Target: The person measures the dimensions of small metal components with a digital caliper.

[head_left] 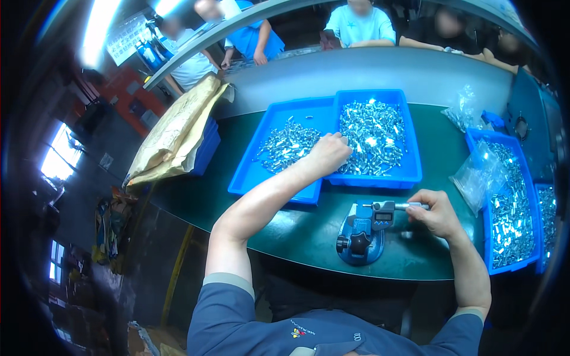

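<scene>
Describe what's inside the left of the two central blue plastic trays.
Small shiny silver metal pieces lie inside; whatever sits beneath the left hand and forearm is covered.

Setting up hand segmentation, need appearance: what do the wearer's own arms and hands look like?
Left hand and right hand: bare, no gloves visible. Forearms uncovered, no watch or bracelet seen. Short dark blue-grey sleeves, edged with paler grey cuffs.
</scene>
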A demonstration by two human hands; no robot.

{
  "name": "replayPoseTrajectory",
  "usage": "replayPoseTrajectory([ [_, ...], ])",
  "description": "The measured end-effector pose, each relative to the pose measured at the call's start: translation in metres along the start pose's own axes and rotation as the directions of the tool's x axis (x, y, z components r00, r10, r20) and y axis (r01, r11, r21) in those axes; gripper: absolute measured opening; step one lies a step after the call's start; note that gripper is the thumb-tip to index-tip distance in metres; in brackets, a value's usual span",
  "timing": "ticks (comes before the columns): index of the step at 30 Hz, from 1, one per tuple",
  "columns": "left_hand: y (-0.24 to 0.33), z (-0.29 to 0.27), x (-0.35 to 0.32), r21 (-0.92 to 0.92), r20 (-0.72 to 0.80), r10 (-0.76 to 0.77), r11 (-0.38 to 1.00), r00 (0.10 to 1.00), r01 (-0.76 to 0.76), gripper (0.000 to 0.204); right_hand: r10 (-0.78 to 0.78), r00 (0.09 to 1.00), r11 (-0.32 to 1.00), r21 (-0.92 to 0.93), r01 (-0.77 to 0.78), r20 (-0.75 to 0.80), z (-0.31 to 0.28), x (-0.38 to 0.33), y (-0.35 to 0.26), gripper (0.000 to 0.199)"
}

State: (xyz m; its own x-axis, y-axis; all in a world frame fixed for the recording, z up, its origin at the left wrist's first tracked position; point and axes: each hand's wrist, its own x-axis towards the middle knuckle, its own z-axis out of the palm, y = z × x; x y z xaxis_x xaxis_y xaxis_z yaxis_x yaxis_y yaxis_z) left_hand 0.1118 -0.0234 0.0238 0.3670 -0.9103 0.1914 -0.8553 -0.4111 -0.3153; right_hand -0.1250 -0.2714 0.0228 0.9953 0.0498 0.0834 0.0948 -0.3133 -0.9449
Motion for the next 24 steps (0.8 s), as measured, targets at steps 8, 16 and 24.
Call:
replayPoseTrajectory([
  [8, 0.038, -0.046, -0.021, -0.848, 0.046, -0.254, 0.501, 0.966, 0.173, 0.017, 0.009, 1.0, 1.0, 0.018, -0.009, -0.005, 0.0, 0.0, -0.005, 0.021],
  [16, 0.067, -0.042, -0.047, -0.989, 0.146, -0.313, -0.063, 0.938, 0.133, 0.02, 0.028, 0.999, 1.0, -0.001, -0.028, -0.016, 0.0, -0.002, 0.001, 0.02],
  [24, 0.071, -0.052, -0.061, -0.911, -0.024, -0.242, 0.404, 0.97, 0.079, 0.017, 0.002, 1.0, 0.999, 0.034, -0.002, 0.007, -0.002, 0.006, 0.0, 0.02],
])
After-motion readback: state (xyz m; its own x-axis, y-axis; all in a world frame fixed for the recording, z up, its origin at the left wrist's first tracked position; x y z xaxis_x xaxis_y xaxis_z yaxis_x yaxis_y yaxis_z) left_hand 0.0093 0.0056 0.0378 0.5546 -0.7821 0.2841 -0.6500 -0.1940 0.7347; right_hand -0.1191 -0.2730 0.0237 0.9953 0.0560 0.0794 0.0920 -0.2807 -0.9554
